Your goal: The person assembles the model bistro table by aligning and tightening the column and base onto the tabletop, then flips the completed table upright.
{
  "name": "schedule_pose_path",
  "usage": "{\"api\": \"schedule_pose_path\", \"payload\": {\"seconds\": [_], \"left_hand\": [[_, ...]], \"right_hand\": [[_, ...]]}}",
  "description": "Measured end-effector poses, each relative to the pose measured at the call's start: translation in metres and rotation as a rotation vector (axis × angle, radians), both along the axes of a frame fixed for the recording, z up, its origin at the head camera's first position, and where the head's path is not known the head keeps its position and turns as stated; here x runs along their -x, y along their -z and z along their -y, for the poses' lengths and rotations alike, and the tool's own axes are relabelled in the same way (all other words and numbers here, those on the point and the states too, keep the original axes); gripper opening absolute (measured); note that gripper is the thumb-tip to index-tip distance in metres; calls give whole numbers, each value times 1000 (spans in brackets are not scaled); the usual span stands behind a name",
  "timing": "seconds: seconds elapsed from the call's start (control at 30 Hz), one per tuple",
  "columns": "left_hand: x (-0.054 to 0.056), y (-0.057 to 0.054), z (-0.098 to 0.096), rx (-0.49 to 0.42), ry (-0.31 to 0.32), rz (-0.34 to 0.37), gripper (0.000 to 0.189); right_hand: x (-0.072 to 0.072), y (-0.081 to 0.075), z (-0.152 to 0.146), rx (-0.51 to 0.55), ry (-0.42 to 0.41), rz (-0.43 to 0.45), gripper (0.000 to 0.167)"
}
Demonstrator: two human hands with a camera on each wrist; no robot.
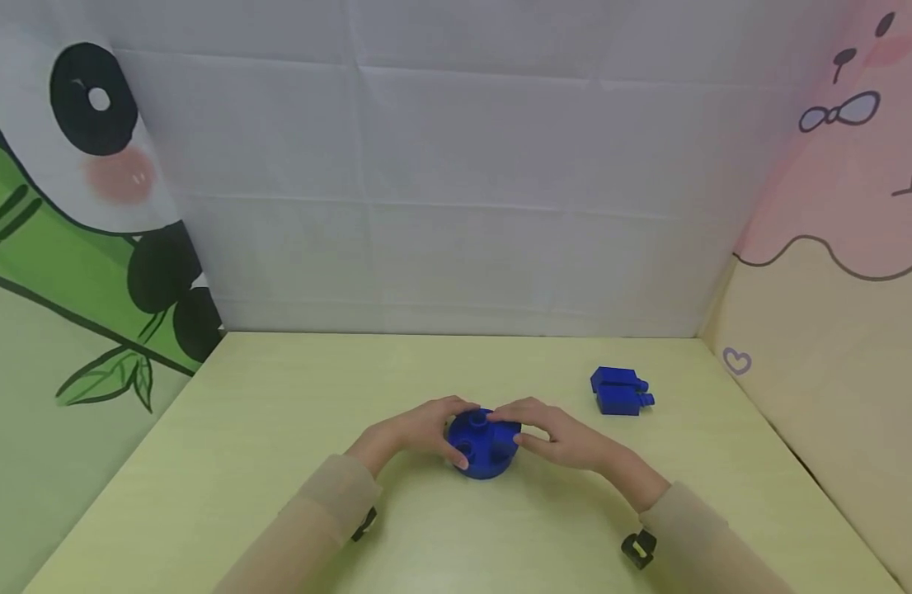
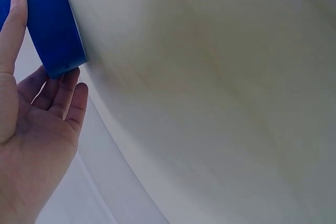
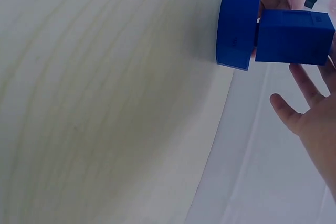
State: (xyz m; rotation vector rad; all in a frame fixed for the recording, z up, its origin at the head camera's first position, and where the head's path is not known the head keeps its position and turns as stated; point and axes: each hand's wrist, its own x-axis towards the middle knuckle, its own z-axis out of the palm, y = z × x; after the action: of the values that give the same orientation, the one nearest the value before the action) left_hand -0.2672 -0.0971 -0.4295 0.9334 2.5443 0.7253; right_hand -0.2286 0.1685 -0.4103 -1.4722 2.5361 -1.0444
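A round blue base (image 1: 483,470) lies near the middle of the table in the head view, with short round studs or sockets on top. My left hand (image 1: 429,425) grips its left side, thumb at the near edge and fingers at the far edge. In the left wrist view, the thumb lies along the base's side wall (image 2: 55,24). A blue rectangular block (image 3: 295,36) stands on the base, seen from the side in the right wrist view. My right hand (image 1: 567,436) holds this block by its upper part, the outer fingers spread; its thumb is hidden in the right wrist view.
Two more blue blocks (image 1: 619,393), each with a narrow stepped end, lie side by side at the right rear of the pale table (image 1: 315,371). A white sheet (image 1: 456,206) hangs behind, and cartoon-printed panels (image 1: 834,330) flank both sides.
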Motion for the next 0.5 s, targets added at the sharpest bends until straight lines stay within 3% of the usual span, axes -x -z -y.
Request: {"api": "schedule_pose_path", "payload": {"seconds": [0.3,0.5], "left_hand": [[0,1,0,-9,1,-12,89],[2,3,0,-21,4,-8,89]], "right_hand": [[-2,10,9,-3,142,16,38],[-1,16,25,78,370,49,38]]}}
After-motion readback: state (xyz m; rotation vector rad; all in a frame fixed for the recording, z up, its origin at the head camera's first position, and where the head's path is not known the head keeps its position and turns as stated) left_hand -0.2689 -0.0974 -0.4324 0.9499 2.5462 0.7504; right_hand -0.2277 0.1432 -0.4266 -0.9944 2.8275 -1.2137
